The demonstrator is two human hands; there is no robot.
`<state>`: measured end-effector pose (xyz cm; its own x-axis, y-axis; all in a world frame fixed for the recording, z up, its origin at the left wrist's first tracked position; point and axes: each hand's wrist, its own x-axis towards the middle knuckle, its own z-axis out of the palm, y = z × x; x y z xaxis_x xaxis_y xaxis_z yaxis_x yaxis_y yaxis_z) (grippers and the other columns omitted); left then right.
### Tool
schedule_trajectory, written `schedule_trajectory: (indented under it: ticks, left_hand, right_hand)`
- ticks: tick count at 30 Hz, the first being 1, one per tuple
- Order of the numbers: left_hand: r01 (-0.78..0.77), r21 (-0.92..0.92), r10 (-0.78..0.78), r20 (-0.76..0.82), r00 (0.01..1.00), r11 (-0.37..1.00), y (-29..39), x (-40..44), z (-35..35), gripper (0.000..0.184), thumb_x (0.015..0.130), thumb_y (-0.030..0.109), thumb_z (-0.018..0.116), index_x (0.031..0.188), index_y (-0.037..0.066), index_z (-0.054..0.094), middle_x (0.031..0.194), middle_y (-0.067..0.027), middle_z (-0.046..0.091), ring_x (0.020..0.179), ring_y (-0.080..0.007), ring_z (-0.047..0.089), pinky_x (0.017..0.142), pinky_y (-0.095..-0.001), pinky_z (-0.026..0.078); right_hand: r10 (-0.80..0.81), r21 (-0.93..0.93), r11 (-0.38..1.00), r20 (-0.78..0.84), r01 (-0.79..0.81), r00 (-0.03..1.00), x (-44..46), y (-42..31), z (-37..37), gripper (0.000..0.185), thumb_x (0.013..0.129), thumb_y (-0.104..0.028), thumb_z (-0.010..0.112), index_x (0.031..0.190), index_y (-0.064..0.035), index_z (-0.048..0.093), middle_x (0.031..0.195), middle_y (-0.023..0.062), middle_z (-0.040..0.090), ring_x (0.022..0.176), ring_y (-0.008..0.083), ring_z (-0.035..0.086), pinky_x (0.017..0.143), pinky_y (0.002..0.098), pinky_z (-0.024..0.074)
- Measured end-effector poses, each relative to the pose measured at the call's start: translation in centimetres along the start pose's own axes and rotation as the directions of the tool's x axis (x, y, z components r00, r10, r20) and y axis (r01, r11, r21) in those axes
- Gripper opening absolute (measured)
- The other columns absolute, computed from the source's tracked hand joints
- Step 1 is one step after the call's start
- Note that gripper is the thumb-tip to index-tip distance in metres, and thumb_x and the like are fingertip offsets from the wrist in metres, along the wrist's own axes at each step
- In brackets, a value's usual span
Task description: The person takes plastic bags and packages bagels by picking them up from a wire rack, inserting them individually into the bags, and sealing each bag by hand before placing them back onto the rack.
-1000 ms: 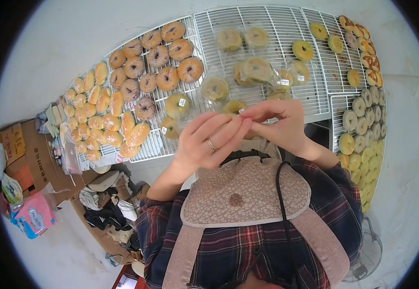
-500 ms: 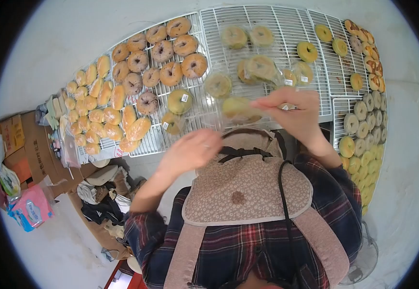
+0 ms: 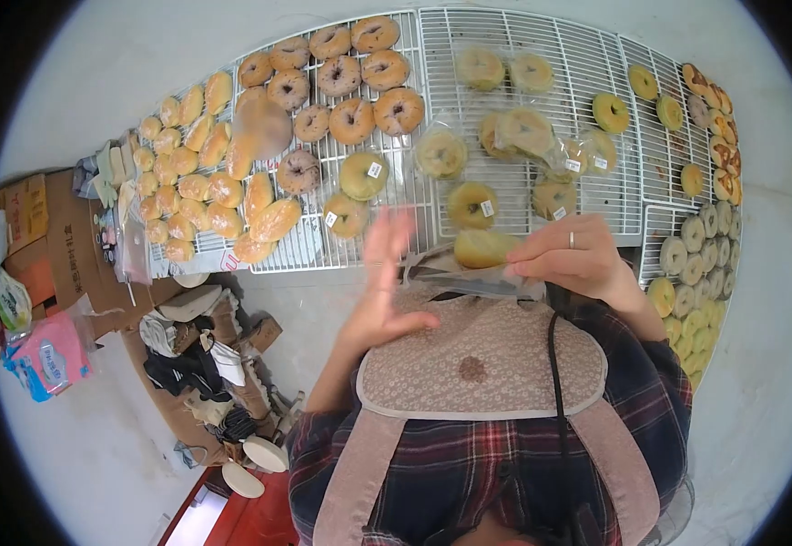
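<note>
Bagel (image 3: pixel 485 247), bagged in clear plastic, shows edge-on at the near edge of the wire rack (image 3: pixel 569 91), long axis running left-right. Right hand (image 3: pixel 576 259) is nearer, its grip pinching the bagel's right end; left hand (image 3: pixel 382 291), blurred, fingers spread, sits apart leftward.

The room is looking like a bakery's packing area rather than a home kitchen: rows of unwrapped bagels (image 3: pixel 400 98) and golden rolls (image 3: pixel 275 220) are covering white wire racks (image 3: pixel 578 73) in quantity. Several bagged bagels (image 3: pixel 458 211) are bearing small white labels (image 3: pixel 487 208), a flower-print apron (image 3: pixel 505 355) is showing over a plaid shirt (image 3: pixel 451 455), and a printed cardboard box (image 3: pixel 77 259) is standing near the racks.
</note>
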<state>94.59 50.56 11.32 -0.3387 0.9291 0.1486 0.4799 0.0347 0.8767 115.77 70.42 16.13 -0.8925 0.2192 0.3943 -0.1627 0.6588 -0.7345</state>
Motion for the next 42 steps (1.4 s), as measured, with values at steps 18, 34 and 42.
schedule_trajectory:
  ticks: [18,34,42]
  left_hand:
    - [0.401,0.539,-0.411,-0.109,0.905,0.74,-6.0,-6.0,-2.4,0.128,0.052,0.042,0.089,0.15,0.007,0.014,0.153,-0.027,0.005,0.142,-0.0433,0.001,0.11,-0.0586,0.004]
    - [0.154,-0.727,-0.212,0.012,0.977,0.669,-2.0,-2.3,6.0,0.015,0.083,0.0,0.069,0.084,0.003,0.054,0.09,-0.009,0.067,0.07,-0.0085,0.059,0.059,-0.0196,0.046]
    - [0.195,-0.243,-0.224,-0.098,0.97,0.95,-2.0,-3.3,6.9,0.019,0.092,0.011,0.062,0.078,0.002,0.052,0.06,-0.0017,0.057,0.054,-0.0034,0.051,0.045,-0.0206,0.038]
  right_hand:
    - [-0.203,-0.145,0.964,0.143,0.223,0.969,-0.5,-0.6,0.9,0.018,0.071,-0.009,0.067,0.09,-0.0066,0.068,0.094,0.004,0.069,0.085,0.0185,0.068,0.07,0.0282,0.0565]
    - [0.327,0.183,0.942,-0.317,-0.281,0.89,-7.1,-2.4,3.6,0.012,0.073,-0.002,0.077,0.075,-0.0028,0.065,0.075,0.0078,0.07,0.063,0.016,0.069,0.057,0.0232,0.0542]
    - [0.754,0.438,0.656,-0.372,-0.615,0.541,-8.0,-3.1,5.8,0.019,0.082,-0.003,0.072,0.072,-0.0019,0.056,0.064,0.0039,0.065,0.059,0.0066,0.064,0.05,0.0187,0.0485]
